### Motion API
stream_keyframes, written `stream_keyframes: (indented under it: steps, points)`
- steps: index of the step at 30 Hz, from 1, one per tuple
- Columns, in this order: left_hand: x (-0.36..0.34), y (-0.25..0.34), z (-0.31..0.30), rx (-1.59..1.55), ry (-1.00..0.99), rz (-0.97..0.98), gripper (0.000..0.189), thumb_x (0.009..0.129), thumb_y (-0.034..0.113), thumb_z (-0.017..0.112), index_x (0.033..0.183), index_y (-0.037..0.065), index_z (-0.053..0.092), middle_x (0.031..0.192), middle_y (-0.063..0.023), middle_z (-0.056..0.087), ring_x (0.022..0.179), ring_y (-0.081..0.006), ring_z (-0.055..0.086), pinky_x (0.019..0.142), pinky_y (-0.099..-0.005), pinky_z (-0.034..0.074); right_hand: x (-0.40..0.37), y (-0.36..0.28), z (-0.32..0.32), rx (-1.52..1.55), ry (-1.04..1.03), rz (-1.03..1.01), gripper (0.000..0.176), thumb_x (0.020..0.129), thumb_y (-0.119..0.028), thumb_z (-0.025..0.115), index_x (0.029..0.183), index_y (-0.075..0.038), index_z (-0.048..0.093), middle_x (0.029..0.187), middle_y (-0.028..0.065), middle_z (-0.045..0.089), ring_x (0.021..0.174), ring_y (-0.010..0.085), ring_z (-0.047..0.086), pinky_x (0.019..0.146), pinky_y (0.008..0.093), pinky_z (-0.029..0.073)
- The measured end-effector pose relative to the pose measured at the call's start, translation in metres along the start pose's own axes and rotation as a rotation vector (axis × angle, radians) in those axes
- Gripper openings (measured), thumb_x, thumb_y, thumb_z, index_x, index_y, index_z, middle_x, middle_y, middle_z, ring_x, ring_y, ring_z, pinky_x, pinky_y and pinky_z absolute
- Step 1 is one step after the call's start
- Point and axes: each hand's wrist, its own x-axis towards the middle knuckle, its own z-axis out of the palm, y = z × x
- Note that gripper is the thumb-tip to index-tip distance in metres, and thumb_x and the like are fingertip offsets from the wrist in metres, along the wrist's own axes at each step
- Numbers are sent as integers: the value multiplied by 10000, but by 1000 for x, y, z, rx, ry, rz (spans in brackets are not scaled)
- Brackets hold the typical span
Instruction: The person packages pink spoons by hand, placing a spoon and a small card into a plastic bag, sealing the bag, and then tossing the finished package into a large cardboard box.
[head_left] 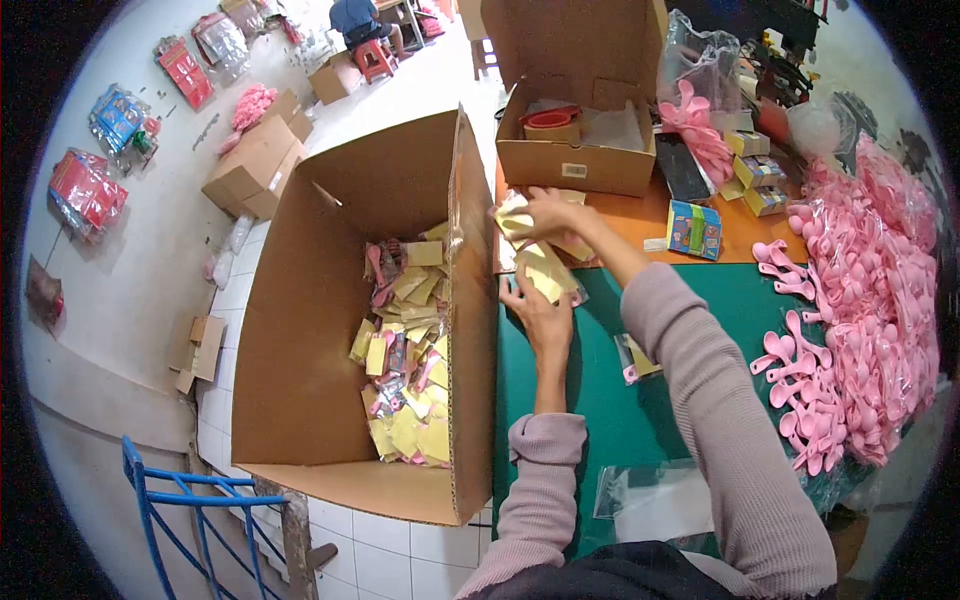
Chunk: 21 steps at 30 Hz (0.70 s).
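at centre frame we are working beside the right wall of a big corrugated carton (330,300): our right hand (545,212) is pinching a flat, glossy yellow packet (512,215) between thumb and fingertips. our left hand (540,315) is lying with fingers close together against a second packet (548,270) just below it, and we cannot tell whether that hand is gripping. both packets are sitting just beside the carton wall, above the green table mat (620,420). we are judging this to be the gathering step, the packets not yet over the wall. the next move is calling for a firm pinch on slick film and a lift clear of the stiff cardboard edge. inside the carton a loose heap of packets (405,400) is lying, yellow and pink; at right, smooth rounded pink spoons (870,330) are piling up in crinkly clear bags.
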Motion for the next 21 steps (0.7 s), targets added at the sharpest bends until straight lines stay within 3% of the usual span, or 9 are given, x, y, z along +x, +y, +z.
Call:
stream_keyframes:
  steps: [2,4,6,7,8,11,14,17,21]
  points:
    - [3,4,-9,-91,-53,-151,744,627,25,688,1270,76,318,1164,-226,376,972,-324,490,891,-384,393,-4,10,6,57,-185,8,527,712,-519,617,1140,-222,535,1135,160,524,1086,373,430,904,474,341]
    - [6,-4,-5,-133,-2,-180,683,650,11,635,1258,17,324,1048,-185,491,921,-269,533,834,-357,430,-17,16,1,136,-92,60,438,683,-380,675,1058,-174,580,1099,150,546,1067,342,458,899,423,359]
    - [8,-7,-2,-259,13,-185,596,695,17,595,1239,-1,352,996,-167,542,865,-238,562,787,-318,449,-30,32,-7,286,-71,-95,354,641,-230,681,966,-106,618,1010,146,591,989,306,532,838,369,417]
    - [8,-2,-4,-384,-42,-324,476,749,18,536,1204,-24,401,955,-135,578,833,-186,577,743,-279,460,-38,38,-13,434,-66,-25,277,619,-153,641,878,-55,638,906,141,625,881,274,594,758,343,462]
    - [9,1,-8,-451,-90,-381,406,786,17,478,1182,-55,430,963,-109,585,845,-154,576,736,-265,462,-51,42,-16,489,162,-46,223,622,-123,612,824,-34,643,861,133,639,813,261,615,698,324,480]
    - [14,-3,-7,-940,22,-449,361,811,-11,451,1167,-65,470,947,-79,572,818,-140,557,717,-264,461,-74,55,-30,693,139,73,191,626,-105,600,795,-25,643,846,118,647,799,242,618,709,307,478]
    - [17,6,-10,-980,82,-386,344,855,29,461,1190,-36,414,1044,-110,530,929,-167,533,782,-274,444,-74,62,-22,675,205,277,394,674,-329,634,950,-48,619,964,158,618,907,272,593,757,375,468]
    - [20,-3,0,-850,11,-347,337,860,16,459,1186,-17,381,1071,-134,519,976,-196,524,845,-296,419,-71,34,-10,471,224,724,830,670,-618,591,1254,-70,370,1280,285,292,1179,432,314,894,577,323]
    - [32,-9,7,-616,63,-126,335,850,-6,468,1173,-8,380,1121,-168,508,1062,-229,502,912,-321,392,-78,10,-8,229,83,669,776,603,-412,737,1215,-49,428,1245,218,361,1158,389,352,880,563,347]
